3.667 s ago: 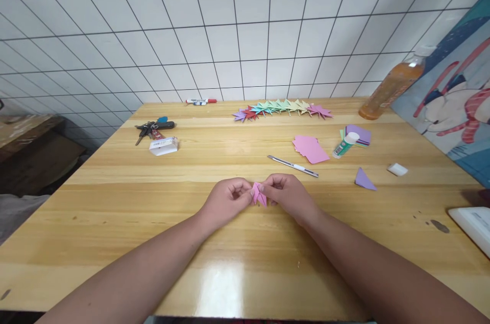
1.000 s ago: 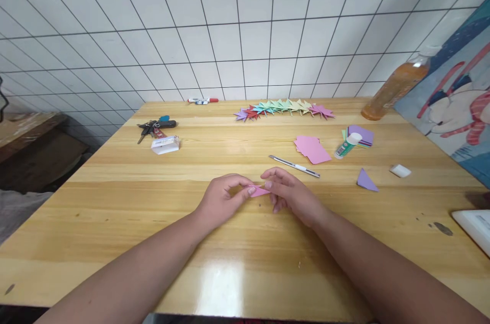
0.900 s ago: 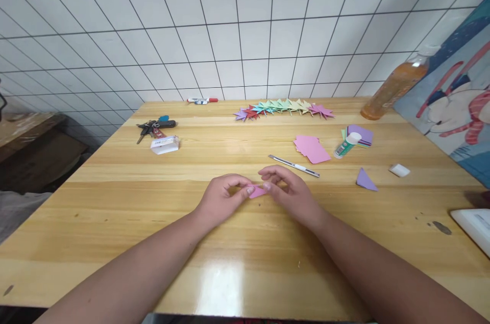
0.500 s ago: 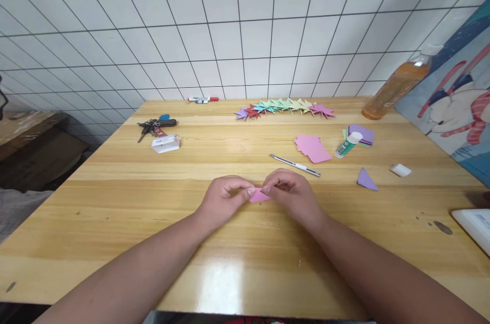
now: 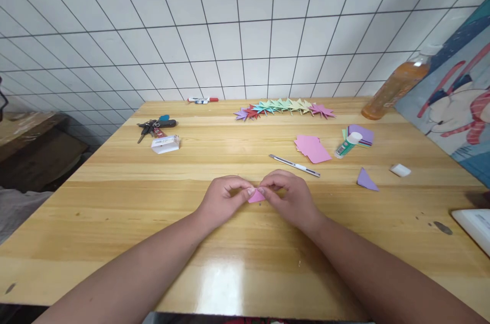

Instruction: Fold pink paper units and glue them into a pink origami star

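A small piece of pink paper [image 5: 256, 196] is pinched between my two hands, low over the front middle of the table. My left hand [image 5: 225, 196] grips its left side with thumb and forefinger. From the right, my right hand [image 5: 289, 194] pinches its upper edge, the two thumb tips close together. Most of the paper's far side is hidden by my fingers. Beyond my right hand lies a slim craft knife or pen [image 5: 294, 165]. Several pink paper sheets [image 5: 312, 148] are stacked behind it.
Folded paper stars [image 5: 283, 106] stand in a row near the tiled wall. A glue stick [image 5: 347, 145] leans on coloured paper [image 5: 363, 135]; a purple folded piece [image 5: 366, 180] and white cap [image 5: 400, 170] lie right. Keys [image 5: 156, 125], a small box [image 5: 165, 144], a marker [image 5: 202, 100] and a bottle [image 5: 398, 84] surround.
My right hand has shifted slightly left toward my left thumb, and less of the pink paper shows between them. My left hand has barely moved.
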A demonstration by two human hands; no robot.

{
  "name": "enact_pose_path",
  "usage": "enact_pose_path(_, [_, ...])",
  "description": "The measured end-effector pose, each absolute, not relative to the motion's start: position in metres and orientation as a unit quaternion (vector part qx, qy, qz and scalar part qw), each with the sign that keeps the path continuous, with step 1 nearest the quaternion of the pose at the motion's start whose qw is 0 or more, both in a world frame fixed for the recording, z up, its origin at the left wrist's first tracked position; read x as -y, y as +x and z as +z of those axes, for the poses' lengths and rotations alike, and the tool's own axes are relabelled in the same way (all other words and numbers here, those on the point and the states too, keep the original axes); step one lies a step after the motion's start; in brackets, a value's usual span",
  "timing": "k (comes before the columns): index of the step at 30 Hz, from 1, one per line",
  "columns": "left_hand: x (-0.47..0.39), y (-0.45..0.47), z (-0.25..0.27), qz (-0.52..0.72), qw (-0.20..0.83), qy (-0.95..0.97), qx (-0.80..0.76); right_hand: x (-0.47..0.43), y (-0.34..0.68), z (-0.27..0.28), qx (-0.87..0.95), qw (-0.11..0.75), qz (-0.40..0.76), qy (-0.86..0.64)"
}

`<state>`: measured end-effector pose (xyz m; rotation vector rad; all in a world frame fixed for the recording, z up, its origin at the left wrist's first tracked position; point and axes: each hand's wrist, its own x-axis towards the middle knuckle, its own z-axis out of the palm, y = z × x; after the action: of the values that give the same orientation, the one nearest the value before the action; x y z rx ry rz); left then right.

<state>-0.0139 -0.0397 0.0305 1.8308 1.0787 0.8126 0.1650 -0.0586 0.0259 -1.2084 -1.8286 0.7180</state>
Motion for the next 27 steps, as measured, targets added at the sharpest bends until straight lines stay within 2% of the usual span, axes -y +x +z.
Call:
enact_pose_path(5, [0.04,-0.013,0.029,0.315,0.443,0.717,-0.437,0.057,0.168,0.027,0.742,0.374,0.291,-0.474])
enact_pose_path(9, [0.035,-0.015,0.024,0.343,0.558,0.623,-0.427,0.057,0.174,0.027,0.747,0.4,0.278,-0.453])
enact_pose_path(13, [0.031,-0.015,0.022,0.384,0.663,0.511,-0.39,0.06,0.176,0.028,0.814,0.397,0.177,-0.387])
enact_pose_path(18, [0.036,-0.012,0.021,0.313,0.763,0.451,-0.342,0.062,0.174,0.03,0.826,0.395,0.118,-0.385])
enact_pose_path(20, [0.037,-0.012,0.021,0.314,0.729,0.491,-0.359,0.06,0.173,0.03,0.818,0.392,0.149,-0.393])
enact_pose_path(23, [0.038,-0.015,0.023,0.354,0.601,0.592,-0.403,0.057,0.174,0.028,0.78,0.374,0.247,-0.437])
enact_pose_path(27, [0.04,-0.016,0.028,0.295,0.514,0.691,-0.414,0.055,0.174,0.019,0.72,0.355,0.343,-0.487])
